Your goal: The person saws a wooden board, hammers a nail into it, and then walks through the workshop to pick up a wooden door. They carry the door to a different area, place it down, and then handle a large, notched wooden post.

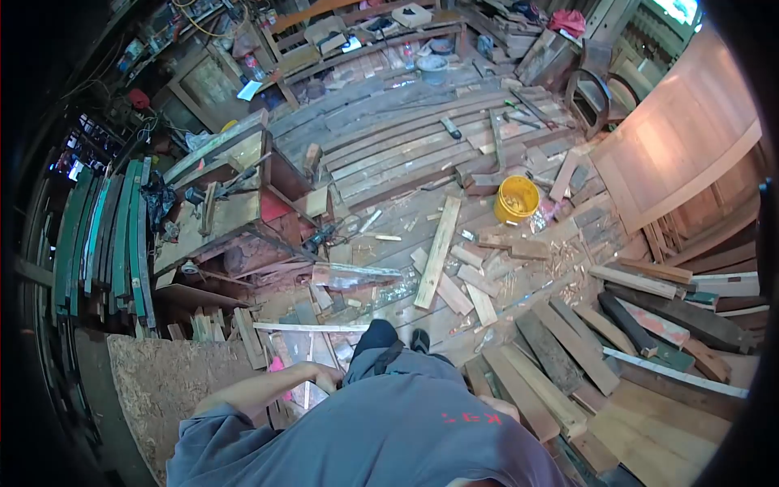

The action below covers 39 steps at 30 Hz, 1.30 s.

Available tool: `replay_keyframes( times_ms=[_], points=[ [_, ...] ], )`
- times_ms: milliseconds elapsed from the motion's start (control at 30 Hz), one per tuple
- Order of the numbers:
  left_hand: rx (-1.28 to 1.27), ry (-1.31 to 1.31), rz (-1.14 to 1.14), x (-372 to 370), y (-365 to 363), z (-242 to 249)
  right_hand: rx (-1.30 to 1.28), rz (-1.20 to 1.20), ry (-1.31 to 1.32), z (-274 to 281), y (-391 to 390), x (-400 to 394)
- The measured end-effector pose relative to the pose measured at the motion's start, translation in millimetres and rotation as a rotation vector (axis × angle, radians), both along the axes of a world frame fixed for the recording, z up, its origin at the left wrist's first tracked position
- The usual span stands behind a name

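Observation:
My left hand (326, 377) hangs low beside my left thigh, touching or close to the dark trousers (373, 337). Its fingers are too small and shaded to make out. A pink item (277, 364) and a pale thin strip of wood (308, 327) lie near it. Of my right hand (497, 407) only a bit of skin shows past the grey shirt (389, 430), and its fingers are hidden. The stacked planks (527, 394) are nearest to it. On the floor ahead of my feet lies a long light board (439, 252) across shorter offcuts (453, 292).
A yellow bucket (517, 200) stands among wood shavings. To the left is a worn wooden cabinet (243, 203) with tools on top, beside upright green boards (130, 235). A large wooden panel (682, 130) leans at the right. Long planks (389, 166) cover the floor farther ahead.

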State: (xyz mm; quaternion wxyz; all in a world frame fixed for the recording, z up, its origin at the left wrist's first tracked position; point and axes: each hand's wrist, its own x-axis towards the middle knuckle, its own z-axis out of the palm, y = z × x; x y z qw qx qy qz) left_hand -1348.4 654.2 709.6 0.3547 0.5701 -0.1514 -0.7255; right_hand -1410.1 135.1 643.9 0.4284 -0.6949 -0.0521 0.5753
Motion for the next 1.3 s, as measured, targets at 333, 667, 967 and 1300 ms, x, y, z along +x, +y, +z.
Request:
replay_keyframes(
  times_ms=[333, 667, 967, 1300],
  points=[
    [-0.040, -0.125, 0.049, 44, 33, -24, -0.244, -0.325, 0.001, 91, 82, 72],
    [-0.158, -0.286, 0.174, 118, 136, -107, -0.011, -0.411, -0.071, 56, 159, 177],
    [-0.232, -0.201, 0.577, 129, 163, -101, -0.128, -0.210, -0.526, 38, 191, 266],
    [0.094, -0.654, 0.552, 161, 169, -116, -0.147, 0.218, -0.719, 27, 204, 381]
  ],
)
